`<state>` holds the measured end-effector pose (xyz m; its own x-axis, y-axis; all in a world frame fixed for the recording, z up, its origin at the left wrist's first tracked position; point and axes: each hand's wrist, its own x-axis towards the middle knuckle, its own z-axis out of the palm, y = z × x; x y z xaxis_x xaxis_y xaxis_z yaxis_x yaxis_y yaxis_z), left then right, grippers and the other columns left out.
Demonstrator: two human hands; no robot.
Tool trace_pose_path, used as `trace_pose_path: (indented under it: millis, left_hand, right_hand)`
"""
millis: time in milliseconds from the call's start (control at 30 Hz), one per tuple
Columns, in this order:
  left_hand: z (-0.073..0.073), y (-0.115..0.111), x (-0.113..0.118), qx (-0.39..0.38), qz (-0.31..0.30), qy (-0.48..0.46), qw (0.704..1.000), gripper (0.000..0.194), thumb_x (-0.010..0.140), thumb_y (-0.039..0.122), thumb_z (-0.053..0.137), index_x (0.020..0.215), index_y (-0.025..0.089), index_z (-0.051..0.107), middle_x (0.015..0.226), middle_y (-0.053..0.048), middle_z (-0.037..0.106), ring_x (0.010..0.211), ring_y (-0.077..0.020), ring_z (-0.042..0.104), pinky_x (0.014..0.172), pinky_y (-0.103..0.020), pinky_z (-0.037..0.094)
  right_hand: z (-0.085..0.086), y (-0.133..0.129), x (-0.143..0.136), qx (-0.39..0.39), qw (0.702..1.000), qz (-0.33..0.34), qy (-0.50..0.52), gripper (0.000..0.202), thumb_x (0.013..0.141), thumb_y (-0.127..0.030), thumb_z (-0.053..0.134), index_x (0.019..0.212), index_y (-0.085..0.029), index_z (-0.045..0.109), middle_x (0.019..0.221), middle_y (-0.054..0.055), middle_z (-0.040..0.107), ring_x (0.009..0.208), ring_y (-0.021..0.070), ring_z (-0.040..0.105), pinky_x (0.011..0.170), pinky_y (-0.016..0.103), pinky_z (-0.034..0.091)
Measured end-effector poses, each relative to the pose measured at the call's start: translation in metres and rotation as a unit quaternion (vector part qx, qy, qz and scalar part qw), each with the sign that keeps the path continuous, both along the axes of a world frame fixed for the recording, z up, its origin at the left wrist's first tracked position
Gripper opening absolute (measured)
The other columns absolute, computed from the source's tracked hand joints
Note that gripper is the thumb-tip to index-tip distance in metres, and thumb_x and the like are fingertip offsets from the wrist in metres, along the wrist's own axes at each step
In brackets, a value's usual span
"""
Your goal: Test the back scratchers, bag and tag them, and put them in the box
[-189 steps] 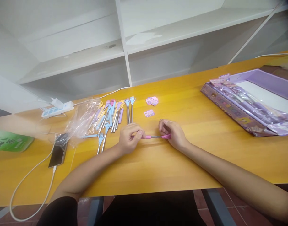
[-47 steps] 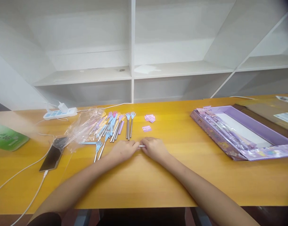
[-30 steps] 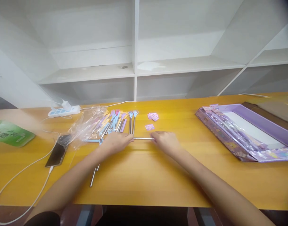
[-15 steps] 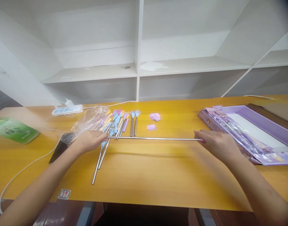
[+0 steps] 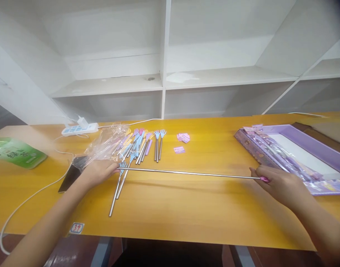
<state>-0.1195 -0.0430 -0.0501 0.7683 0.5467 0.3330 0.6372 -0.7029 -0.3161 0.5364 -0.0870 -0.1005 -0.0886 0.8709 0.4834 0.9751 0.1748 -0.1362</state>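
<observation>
A telescopic back scratcher (image 5: pixel 192 173) with a thin metal rod is stretched between my two hands above the table. My left hand (image 5: pixel 101 171) is closed round its left end. At the other end, my right hand (image 5: pixel 278 181) grips near a pink tip, most of which the fingers hide. Below my left hand lie two back scratchers with blue claw heads (image 5: pixel 122 167). Behind them is a pile of several more back scratchers (image 5: pixel 136 146) in yellow, pink, purple and blue, with a crumpled clear plastic bag (image 5: pixel 105 142) at its left.
Small pink cards (image 5: pixel 183 137) lie mid-table. A purple display box (image 5: pixel 275 129) holding plastic-wrapped items stands at right. On the left are a green package (image 5: pixel 16 152), a white power strip (image 5: pixel 79 129), its cable and a dark flat object (image 5: pixel 71 176). White shelves (image 5: pixel 214 79) rise behind.
My hands have moved apart, the right going right and down, the left slightly left and down. The rod between them has lengthened and now slopes down to the right.
</observation>
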Motion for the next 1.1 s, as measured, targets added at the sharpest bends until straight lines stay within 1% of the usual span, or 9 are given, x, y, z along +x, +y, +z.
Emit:
trace_pose_path:
  millis: [100,267,367,433,567,700,833,967,1100]
  left_hand:
    - [-0.004,-0.007,0.000,-0.001,0.009,-0.015,1.000,0.022,0.106,0.033,0.054,0.094,0.019,0.065,0.077,-0.002,0.071,0.067,-0.0148,0.067,0.060,-0.024,0.046]
    - [-0.003,-0.020,0.000,0.020,-0.016,0.005,1.000,0.014,0.104,0.024,0.058,0.092,0.020,0.062,0.077,0.000,0.070,0.070,-0.0148,0.067,0.063,-0.025,0.048]
    - [-0.001,-0.022,-0.002,0.022,-0.018,-0.014,0.999,0.009,0.102,0.022,0.060,0.094,0.020,0.062,0.078,0.000,0.070,0.070,-0.0138,0.067,0.063,-0.023,0.047]
    - [0.001,-0.021,-0.003,0.023,-0.022,-0.033,0.999,0.004,0.102,0.021,0.060,0.103,0.022,0.064,0.078,0.000,0.070,0.069,-0.0126,0.066,0.062,-0.022,0.045]
    - [0.007,-0.018,-0.001,0.047,-0.049,-0.066,0.996,0.023,0.100,0.019,0.062,0.122,0.025,0.064,0.072,0.003,0.067,0.062,-0.0103,0.061,0.060,-0.022,0.043]
    - [0.017,-0.017,0.006,0.079,-0.050,-0.071,0.993,0.022,0.099,0.018,0.063,0.120,0.024,0.067,0.067,0.004,0.065,0.057,-0.0105,0.058,0.057,-0.023,0.041]
    - [0.029,-0.016,0.014,0.094,-0.041,-0.061,0.993,0.019,0.100,0.020,0.064,0.118,0.024,0.068,0.067,0.004,0.065,0.056,-0.0110,0.057,0.054,-0.024,0.039]
    - [0.036,-0.012,0.018,0.071,-0.038,-0.074,0.994,0.020,0.100,0.021,0.063,0.118,0.025,0.070,0.070,0.003,0.069,0.059,-0.0110,0.061,0.055,-0.023,0.041]
    - [0.039,-0.007,0.019,0.033,-0.023,-0.086,0.995,0.019,0.102,0.026,0.060,0.117,0.025,0.072,0.077,0.000,0.073,0.064,-0.0123,0.065,0.058,-0.023,0.045]
  right_hand:
    - [-0.011,-0.002,0.000,-0.018,0.999,0.040,0.007,0.044,0.094,-0.051,0.048,0.062,-0.027,0.030,0.057,-0.001,0.039,0.052,0.0159,0.042,0.058,0.034,0.034]
    - [-0.014,-0.007,0.001,-0.021,0.998,0.001,0.058,0.046,0.093,-0.058,0.051,0.063,-0.029,0.033,0.056,-0.001,0.041,0.054,0.0184,0.045,0.059,0.035,0.035]
    - [-0.010,-0.008,0.004,-0.040,0.996,-0.023,0.070,0.047,0.092,-0.063,0.050,0.063,-0.029,0.035,0.057,0.000,0.042,0.055,0.0178,0.043,0.060,0.034,0.037]
    - [-0.008,-0.006,0.007,-0.046,0.995,-0.046,0.073,0.046,0.090,-0.062,0.050,0.063,-0.029,0.035,0.058,-0.001,0.042,0.055,0.0170,0.040,0.059,0.033,0.037]
    - [-0.004,-0.004,0.011,-0.038,0.993,-0.077,0.077,0.041,0.084,-0.056,0.051,0.061,-0.028,0.033,0.055,-0.002,0.039,0.053,0.0165,0.035,0.056,0.033,0.035]
    - [0.001,-0.003,0.009,-0.021,0.993,-0.085,0.080,0.039,0.081,-0.053,0.052,0.059,-0.027,0.033,0.054,-0.001,0.039,0.052,0.0163,0.034,0.055,0.033,0.035]
    - [0.008,-0.002,0.007,-0.013,0.990,-0.109,0.086,0.045,0.080,-0.053,0.054,0.057,-0.026,0.026,0.052,-0.001,0.034,0.052,0.0164,0.032,0.055,0.034,0.033]
    - [0.019,-0.002,0.008,0.009,0.989,-0.127,0.074,0.047,0.079,-0.056,0.053,0.055,-0.027,0.025,0.050,-0.001,0.033,0.050,0.0169,0.032,0.053,0.035,0.031]
    - [0.031,-0.007,0.009,0.032,0.989,-0.132,0.066,0.046,0.078,-0.052,0.056,0.058,-0.026,0.024,0.051,-0.001,0.032,0.050,0.0169,0.032,0.053,0.035,0.029]
